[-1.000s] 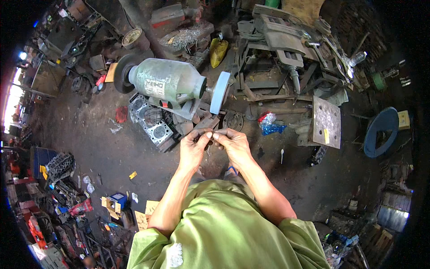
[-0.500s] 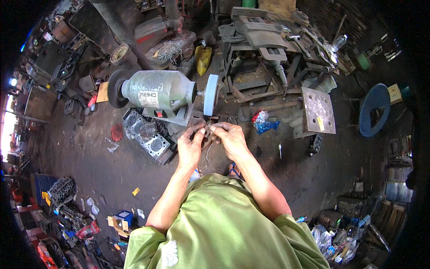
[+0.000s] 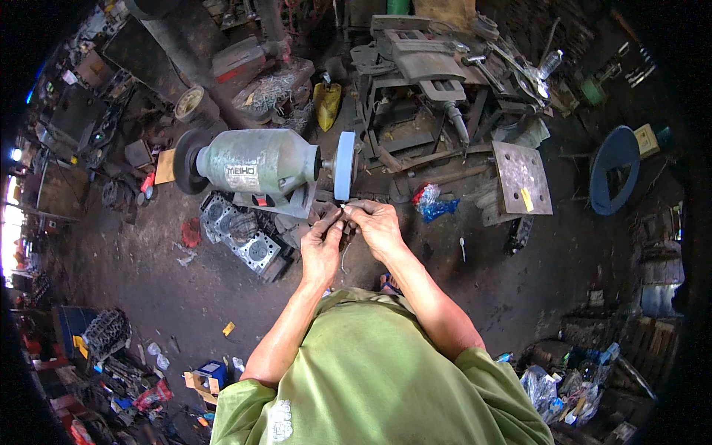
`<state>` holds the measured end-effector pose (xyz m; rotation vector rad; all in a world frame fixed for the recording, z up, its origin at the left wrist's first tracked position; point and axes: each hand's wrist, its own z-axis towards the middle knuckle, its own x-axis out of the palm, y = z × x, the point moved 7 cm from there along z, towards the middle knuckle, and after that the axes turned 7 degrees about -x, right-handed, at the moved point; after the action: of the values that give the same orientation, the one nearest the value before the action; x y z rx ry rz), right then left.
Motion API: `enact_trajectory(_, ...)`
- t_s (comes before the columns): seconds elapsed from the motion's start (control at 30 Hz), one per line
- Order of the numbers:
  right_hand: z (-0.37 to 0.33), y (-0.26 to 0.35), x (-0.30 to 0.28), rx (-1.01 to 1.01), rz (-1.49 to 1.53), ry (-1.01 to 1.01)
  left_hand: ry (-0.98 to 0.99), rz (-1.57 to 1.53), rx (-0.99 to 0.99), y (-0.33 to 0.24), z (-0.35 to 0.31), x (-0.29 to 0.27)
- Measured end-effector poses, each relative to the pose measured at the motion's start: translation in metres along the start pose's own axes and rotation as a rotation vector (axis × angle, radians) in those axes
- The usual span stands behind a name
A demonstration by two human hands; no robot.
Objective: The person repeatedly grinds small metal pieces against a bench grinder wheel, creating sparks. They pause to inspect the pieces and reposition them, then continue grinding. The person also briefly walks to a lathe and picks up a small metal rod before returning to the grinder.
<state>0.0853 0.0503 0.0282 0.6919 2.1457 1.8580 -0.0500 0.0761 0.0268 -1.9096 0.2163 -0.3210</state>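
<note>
A: At what stage is the work?

B: Midway, it is judged. A small piece (image 3: 343, 210) is held near the lower edge of the pale blue wheel (image 3: 344, 167) on the grinder (image 3: 256, 159). Placing it there seems done; the finishing and letting go are left.

A: How are the fingers set?

B: Narrow. The piece is pinched between thumb and fingertips by the left hand (image 3: 320, 248) and by the right hand (image 3: 377, 228), with the tips brought almost together. It is mostly covered by them, so its shape, and whether the wheel is touched, cannot fairly be told.

A: Which edges should be minded?

B: The wheel's rim, just beyond the fingertips, above all. The left hand is also bordered by a metal block (image 3: 241, 237) with round openings, lying below the grinder.

A: Where is room found?

B: More is offered on the right. Dark floor (image 3: 475, 297) is seen there, with a white spoon (image 3: 463, 249) lying on it; farther up, limits are set by a blue wrapper (image 3: 440, 211) and a square metal plate (image 3: 522, 178).
</note>
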Motion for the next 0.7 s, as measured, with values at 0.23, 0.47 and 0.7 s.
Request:
enact_trajectory(0.23,0.002,-0.006,-0.001,0.014,0.051,-0.023,0.037,-0.025,0.031,0.001,0.005,0.003)
enact_trajectory(0.47,0.008,-0.017,-0.002,-0.021,0.054,-0.052,0.072,-0.115,0.045,0.009,0.012,0.006)
enact_trajectory(0.7,0.004,-0.020,0.004,0.017,0.163,-0.044,0.119,-0.214,-0.039,0.019,0.014,0.006)
